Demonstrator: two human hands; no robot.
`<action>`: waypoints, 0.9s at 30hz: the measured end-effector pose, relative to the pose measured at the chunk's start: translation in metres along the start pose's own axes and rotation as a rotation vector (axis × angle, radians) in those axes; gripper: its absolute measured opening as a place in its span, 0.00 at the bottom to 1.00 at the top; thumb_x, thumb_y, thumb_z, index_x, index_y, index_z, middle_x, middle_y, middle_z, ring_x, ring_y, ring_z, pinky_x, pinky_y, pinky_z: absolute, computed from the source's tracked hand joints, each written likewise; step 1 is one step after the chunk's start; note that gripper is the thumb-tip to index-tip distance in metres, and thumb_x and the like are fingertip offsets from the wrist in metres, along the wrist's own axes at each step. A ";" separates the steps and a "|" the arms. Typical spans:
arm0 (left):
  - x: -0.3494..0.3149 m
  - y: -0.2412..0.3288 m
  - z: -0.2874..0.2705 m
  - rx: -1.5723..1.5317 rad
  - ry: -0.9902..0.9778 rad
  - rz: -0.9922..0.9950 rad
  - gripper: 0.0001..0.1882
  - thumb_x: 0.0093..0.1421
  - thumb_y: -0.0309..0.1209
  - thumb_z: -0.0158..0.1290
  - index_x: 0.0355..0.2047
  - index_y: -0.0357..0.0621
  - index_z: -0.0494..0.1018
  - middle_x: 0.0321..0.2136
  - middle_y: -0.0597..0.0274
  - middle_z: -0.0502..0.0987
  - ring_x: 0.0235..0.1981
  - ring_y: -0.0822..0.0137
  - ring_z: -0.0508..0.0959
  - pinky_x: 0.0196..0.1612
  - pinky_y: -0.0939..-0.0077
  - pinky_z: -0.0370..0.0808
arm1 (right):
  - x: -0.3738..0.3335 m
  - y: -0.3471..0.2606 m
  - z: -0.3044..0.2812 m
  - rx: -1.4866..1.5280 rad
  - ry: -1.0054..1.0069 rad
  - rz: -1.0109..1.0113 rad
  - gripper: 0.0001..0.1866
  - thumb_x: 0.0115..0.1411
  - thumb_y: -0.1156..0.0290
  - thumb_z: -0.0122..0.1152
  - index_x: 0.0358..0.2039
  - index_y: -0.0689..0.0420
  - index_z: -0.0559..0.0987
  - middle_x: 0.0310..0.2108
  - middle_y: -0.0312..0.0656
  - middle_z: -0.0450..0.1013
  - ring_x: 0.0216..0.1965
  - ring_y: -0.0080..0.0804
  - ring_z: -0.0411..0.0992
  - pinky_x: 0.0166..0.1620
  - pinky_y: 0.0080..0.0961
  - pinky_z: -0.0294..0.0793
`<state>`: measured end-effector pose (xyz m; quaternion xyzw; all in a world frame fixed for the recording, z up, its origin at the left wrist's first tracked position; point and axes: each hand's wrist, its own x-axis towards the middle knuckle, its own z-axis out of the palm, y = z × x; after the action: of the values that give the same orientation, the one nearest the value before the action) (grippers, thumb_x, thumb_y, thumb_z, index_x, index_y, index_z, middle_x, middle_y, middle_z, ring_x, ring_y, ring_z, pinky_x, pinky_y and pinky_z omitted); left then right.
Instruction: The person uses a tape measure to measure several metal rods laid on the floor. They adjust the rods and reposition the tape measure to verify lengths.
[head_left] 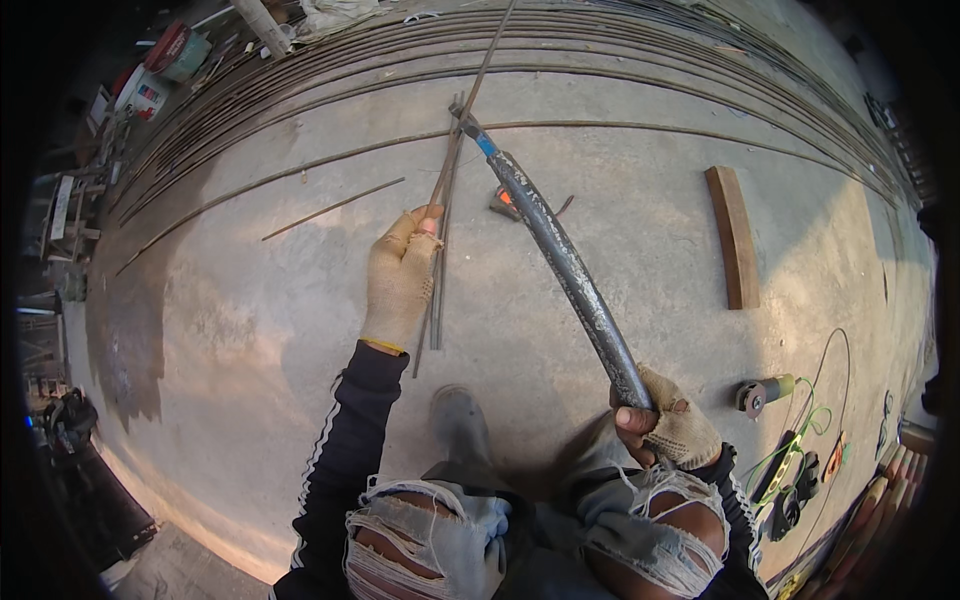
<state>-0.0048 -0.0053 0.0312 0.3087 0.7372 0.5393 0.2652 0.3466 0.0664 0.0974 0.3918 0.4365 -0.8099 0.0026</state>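
Note:
My left hand (398, 275), in a worn beige glove, is closed round a thin steel rod (486, 65) that slants up and away from me. In my right hand (682, 422), also gloved with bare fingertips, is the lower end of a long dark bar bender (575, 275) with worn paint and a blue band near its top. The bender's small head lies at the steel rod, beyond my left hand; whether it grips the rod I cannot tell. Below my left hand, several short rods (437, 325) lie together on the floor. Behind the bender sits a small orange and black object (506, 203).
Long steel rods (560, 70) run across the far concrete floor. A short loose rod (333, 208) lies left, a wooden block (735, 240) right. An angle grinder (765, 395) and cables (815, 425) are at lower right, buckets (178, 52) at far left.

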 end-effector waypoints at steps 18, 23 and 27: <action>-0.013 -0.006 0.029 -0.228 0.163 -0.042 0.19 0.74 0.44 0.57 0.54 0.43 0.80 0.23 0.79 0.65 0.19 0.85 0.63 0.21 0.86 0.62 | -0.004 -0.003 0.003 -0.056 0.048 0.019 0.29 0.59 0.53 0.79 0.46 0.58 0.72 0.24 0.31 0.66 0.16 0.18 0.66 0.19 0.19 0.62; -0.019 -0.010 0.022 -0.329 0.113 -0.124 0.18 0.74 0.44 0.56 0.54 0.46 0.80 0.22 0.80 0.63 0.18 0.86 0.63 0.20 0.86 0.61 | -0.004 -0.004 0.003 -0.106 0.054 0.031 0.28 0.61 0.54 0.78 0.46 0.59 0.72 0.24 0.31 0.67 0.15 0.18 0.66 0.18 0.19 0.63; -0.027 -0.038 -0.010 -0.207 0.012 -0.146 0.18 0.75 0.41 0.54 0.55 0.43 0.81 0.24 0.75 0.71 0.22 0.81 0.69 0.27 0.82 0.68 | 0.000 0.003 -0.010 -0.227 -0.037 0.059 0.23 0.65 0.60 0.74 0.47 0.59 0.70 0.26 0.31 0.68 0.14 0.18 0.67 0.17 0.18 0.66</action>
<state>-0.0002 -0.0404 -0.0009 0.2219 0.6997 0.5937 0.3296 0.3542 0.0717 0.0918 0.3868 0.5136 -0.7619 0.0787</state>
